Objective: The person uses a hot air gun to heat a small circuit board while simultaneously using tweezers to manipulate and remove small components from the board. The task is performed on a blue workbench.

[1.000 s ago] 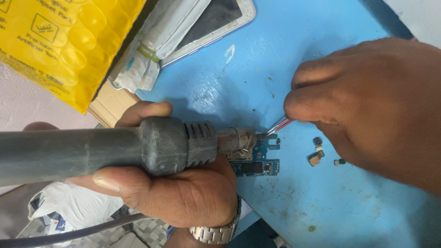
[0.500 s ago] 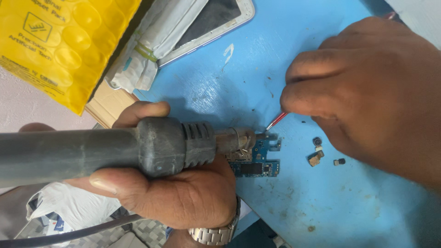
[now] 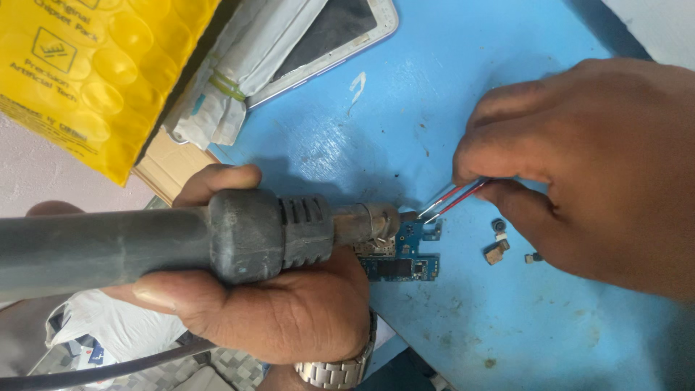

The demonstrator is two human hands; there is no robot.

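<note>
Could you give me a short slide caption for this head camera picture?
Left hand aims a hot-air gun at a small circuit board while right hand holds red-tipped tweezers.

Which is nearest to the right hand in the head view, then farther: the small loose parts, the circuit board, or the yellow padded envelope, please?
1. Small loose parts, just below the right hand.
2. Circuit board, further left.
3. Yellow padded envelope, far top left.

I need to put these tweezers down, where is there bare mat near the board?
Free: the blue mat between the tablet and the right hand, and the strip below the circuit board, toward the near edge. Crowded: around the hot-air tool, the left hand, and the small loose parts beside the board.
</note>
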